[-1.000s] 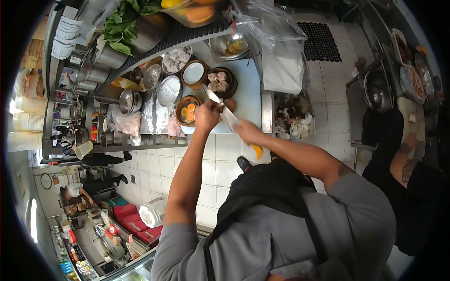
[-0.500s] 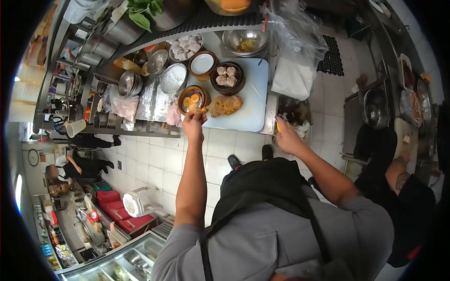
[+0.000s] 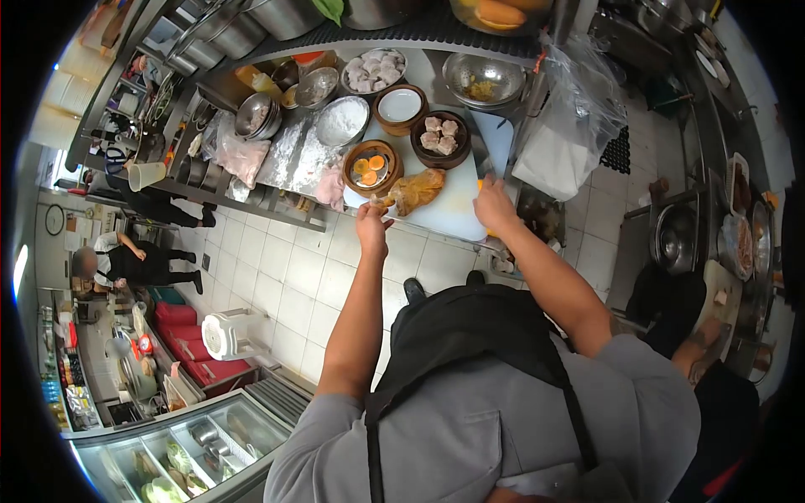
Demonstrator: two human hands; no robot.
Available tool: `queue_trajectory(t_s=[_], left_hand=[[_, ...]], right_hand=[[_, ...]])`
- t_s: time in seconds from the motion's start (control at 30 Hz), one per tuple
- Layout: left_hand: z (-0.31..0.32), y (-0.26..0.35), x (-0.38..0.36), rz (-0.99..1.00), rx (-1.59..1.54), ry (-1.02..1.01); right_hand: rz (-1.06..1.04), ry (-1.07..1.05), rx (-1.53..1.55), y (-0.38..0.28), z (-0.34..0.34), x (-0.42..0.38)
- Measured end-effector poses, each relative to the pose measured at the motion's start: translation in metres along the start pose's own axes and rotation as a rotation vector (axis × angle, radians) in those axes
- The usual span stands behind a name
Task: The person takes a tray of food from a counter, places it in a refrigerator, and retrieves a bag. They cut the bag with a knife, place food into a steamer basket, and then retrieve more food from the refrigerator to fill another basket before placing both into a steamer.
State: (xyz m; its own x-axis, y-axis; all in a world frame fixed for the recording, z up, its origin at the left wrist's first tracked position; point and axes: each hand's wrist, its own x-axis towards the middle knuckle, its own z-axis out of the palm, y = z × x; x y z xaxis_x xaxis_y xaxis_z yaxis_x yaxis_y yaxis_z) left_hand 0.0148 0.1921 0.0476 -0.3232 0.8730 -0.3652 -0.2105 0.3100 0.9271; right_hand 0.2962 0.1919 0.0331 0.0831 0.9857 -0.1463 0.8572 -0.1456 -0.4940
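Note:
A golden-brown chicken leg [image 3: 417,191] lies on the white cutting board [image 3: 457,205], its narrow end toward me. My left hand [image 3: 371,228] is closed on that narrow end at the board's front edge. My right hand [image 3: 495,205] grips a knife [image 3: 481,158] by its orange handle; the wide blade points away from me over the right part of the board, apart from the chicken. Left of the chicken stands a bamboo steamer [image 3: 372,168] with orange round slices inside. Behind it, a dark steamer [image 3: 439,141] holds several dumplings.
Another steamer with a white dish [image 3: 400,106], a bowl of white flour [image 3: 342,121] and a metal colander [image 3: 483,80] stand toward the back. A plastic bag [image 3: 566,126] hangs at the right. A bin [image 3: 541,214] sits below the board's right side. Another person's arm [image 3: 700,344] is at far right.
My right hand has brought the knife from beside the board to over its right part. My left hand still grips the chicken's end. The view has shifted, so the counter appears farther right.

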Motion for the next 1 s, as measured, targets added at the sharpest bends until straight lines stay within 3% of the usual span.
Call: queue_trajectory(t_s=[0.07,0.17,0.23,0.37,0.57,0.77,0.9,1.0], left_hand=[[0.002,-0.006,0.0,-0.063,0.07,-0.033],[0.014,-0.001,-0.006,-0.02,0.44,-0.104],[0.027,0.014,-0.005,-0.075,0.645,-0.176],[0.044,0.033,-0.004,-0.222,0.507,-0.218],[0.031,0.004,0.007,-0.276,0.278,-0.294],[0.022,0.033,-0.021,-0.318,-0.047,-0.376],[0.03,0.066,-0.031,-0.145,0.06,-0.443],[0.028,0.088,-0.011,-0.193,-0.08,-0.59]], right_hand=[[-0.034,-0.045,-0.187,-0.025,-0.034,-0.001],[-0.103,-0.123,-0.094,-0.059,-0.036,0.005],[-0.003,-0.231,0.062,-0.073,-0.009,0.032],[0.317,-0.278,0.599,-0.09,0.003,0.047],[0.314,-0.301,0.807,-0.069,0.023,0.043],[0.216,-0.324,1.194,-0.067,0.011,0.033],[-0.111,-0.267,1.15,-0.091,-0.032,0.035],[-0.204,-0.297,1.21,-0.098,-0.044,0.062]])
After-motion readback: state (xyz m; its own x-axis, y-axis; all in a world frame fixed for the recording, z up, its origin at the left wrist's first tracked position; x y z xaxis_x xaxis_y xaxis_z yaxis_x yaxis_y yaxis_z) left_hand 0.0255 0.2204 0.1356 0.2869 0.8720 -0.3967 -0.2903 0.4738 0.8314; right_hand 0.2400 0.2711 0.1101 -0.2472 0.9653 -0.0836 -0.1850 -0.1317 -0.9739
